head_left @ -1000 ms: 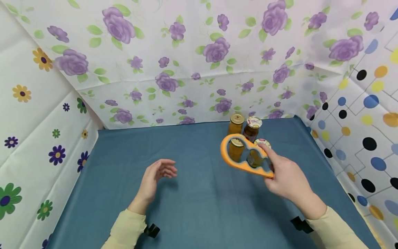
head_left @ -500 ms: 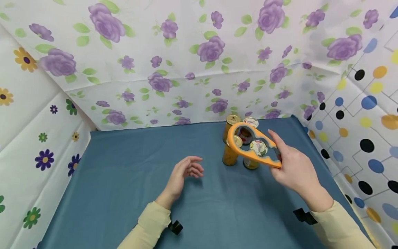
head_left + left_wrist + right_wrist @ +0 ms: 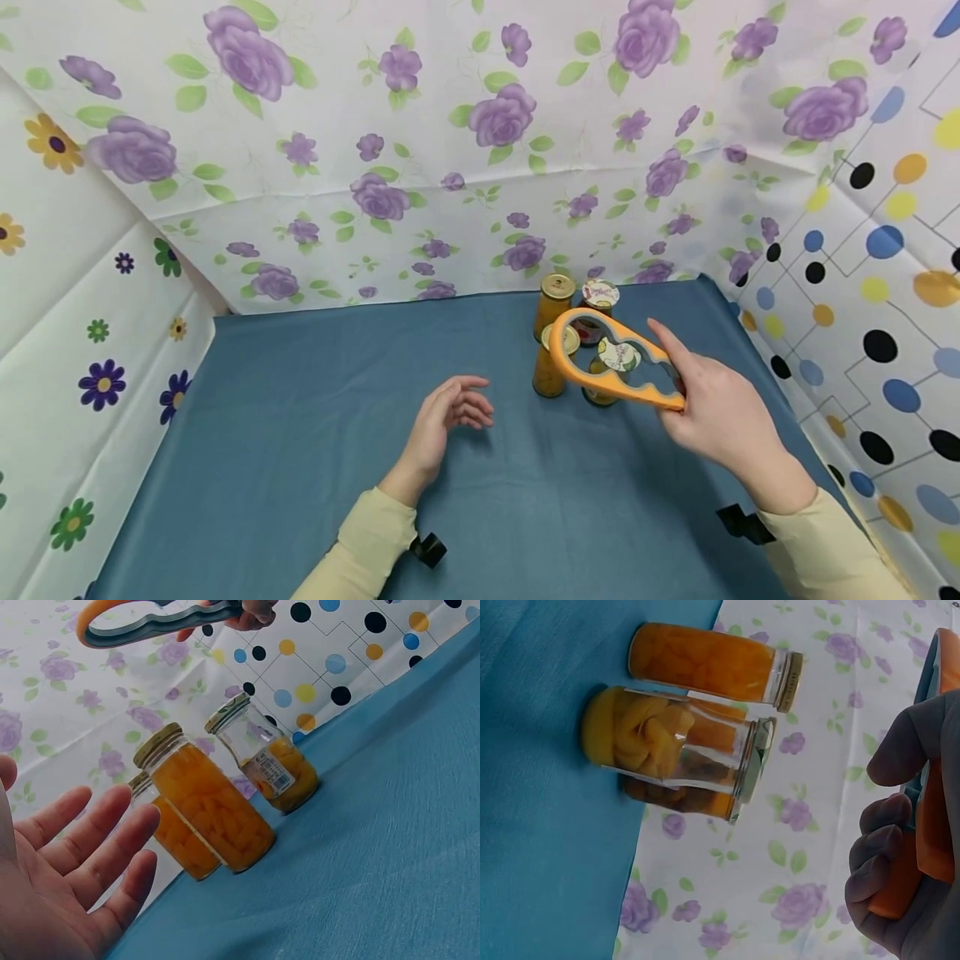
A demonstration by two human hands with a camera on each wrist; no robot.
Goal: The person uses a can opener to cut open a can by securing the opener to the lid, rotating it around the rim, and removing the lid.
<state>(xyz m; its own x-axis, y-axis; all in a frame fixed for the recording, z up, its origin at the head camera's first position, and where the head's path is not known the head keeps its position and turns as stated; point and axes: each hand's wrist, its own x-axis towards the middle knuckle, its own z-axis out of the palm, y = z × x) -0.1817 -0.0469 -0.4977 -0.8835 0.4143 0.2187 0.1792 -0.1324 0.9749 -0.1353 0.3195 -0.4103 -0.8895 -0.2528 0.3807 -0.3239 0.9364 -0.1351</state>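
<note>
My right hand (image 3: 716,412) grips the handles of an orange jar opener (image 3: 558,346) with grey scalloped inner edges, its index finger stretched along the top. The opener is held above a cluster of glass jars and partly covers them in the head view. The front-left jar (image 3: 549,375) is tall, with orange pieces inside. Through the opener shows the front-right jar's patterned lid (image 3: 618,354); that jar holds yellow fruit (image 3: 634,735). Behind stand a gold-lidded jar (image 3: 553,315) and a darker jar with a printed lid (image 3: 601,293). My left hand (image 3: 442,421), fingers loosely bent, holds nothing, left of the jars.
A blue cloth (image 3: 315,400) covers the table. Behind it hangs a purple-flowered sheet (image 3: 442,125); a dotted sheet (image 3: 885,292) borders the right side, and a flower-patterned sheet (image 3: 97,317) the left.
My left hand has moved right, nearer the jars, and then stays almost still. The jar opener in my right hand has shifted slightly right, rising and then dipping a little over the jars.
</note>
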